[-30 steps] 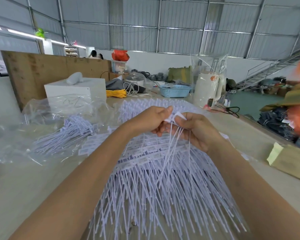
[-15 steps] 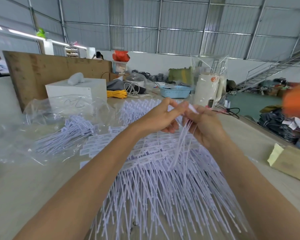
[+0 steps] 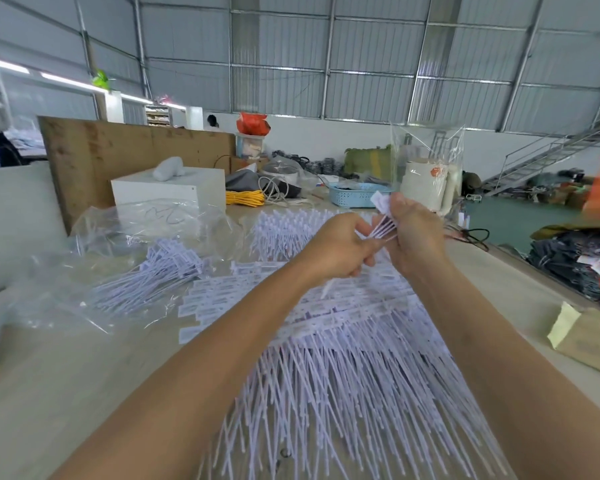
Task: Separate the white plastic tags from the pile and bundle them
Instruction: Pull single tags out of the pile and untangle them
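Head view gives me both hands raised over the worktop (image 3: pixel 66 393): my right hand (image 3: pixel 418 239) has its grip curled around a small bunch of white plastic tags (image 3: pixel 383 228), their flat heads sticking out above the fingers, while my left hand (image 3: pixel 340 247) pinches the thin tails of that same bunch just below. Beneath my forearms the main pile of tags (image 3: pixel 343 375) fans across the worktop, with another batch lying in a clear plastic bag (image 3: pixel 125 271) to the left and a blue basket (image 3: pixel 355 197) beyond.
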Action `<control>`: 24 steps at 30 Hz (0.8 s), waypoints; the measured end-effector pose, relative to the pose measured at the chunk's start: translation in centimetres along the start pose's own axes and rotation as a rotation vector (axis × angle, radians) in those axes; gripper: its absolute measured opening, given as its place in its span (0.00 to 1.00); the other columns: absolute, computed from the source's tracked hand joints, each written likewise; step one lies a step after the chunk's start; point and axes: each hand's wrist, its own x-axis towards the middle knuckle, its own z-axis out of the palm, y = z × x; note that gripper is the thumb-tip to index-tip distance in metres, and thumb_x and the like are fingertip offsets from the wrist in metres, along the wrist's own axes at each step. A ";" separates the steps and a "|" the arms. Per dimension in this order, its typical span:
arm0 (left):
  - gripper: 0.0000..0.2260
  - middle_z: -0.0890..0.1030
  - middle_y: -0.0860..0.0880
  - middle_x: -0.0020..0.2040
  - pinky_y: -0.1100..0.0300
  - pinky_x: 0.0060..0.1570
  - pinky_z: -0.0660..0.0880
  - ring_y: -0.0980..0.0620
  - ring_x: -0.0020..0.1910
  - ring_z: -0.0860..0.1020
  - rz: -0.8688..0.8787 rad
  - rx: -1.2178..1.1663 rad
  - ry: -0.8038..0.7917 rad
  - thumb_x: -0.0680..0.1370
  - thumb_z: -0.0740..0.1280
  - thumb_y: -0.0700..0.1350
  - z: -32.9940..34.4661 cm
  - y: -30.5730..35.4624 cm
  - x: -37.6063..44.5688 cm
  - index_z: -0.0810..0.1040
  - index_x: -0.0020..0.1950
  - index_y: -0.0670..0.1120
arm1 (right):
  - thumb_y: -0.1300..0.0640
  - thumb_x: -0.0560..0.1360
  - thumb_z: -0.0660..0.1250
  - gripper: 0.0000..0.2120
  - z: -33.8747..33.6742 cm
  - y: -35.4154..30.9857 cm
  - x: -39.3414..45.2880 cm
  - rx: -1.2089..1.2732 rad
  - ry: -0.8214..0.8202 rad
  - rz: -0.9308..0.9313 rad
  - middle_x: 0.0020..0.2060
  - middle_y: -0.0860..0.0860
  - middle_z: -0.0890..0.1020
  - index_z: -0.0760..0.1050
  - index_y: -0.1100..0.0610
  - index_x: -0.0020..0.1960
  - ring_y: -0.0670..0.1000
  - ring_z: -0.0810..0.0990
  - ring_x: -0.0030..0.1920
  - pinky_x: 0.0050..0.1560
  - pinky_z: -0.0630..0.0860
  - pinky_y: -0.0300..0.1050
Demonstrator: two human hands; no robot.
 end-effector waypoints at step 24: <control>0.10 0.79 0.39 0.56 0.61 0.55 0.69 0.43 0.60 0.75 -0.444 0.678 0.413 0.78 0.62 0.37 -21.5 -18.7 -7.3 0.80 0.56 0.37 | 0.41 0.77 0.59 0.18 17.0 16.7 -0.2 -1.660 -0.863 -0.262 0.59 0.56 0.77 0.80 0.52 0.57 0.61 0.65 0.66 0.67 0.58 0.54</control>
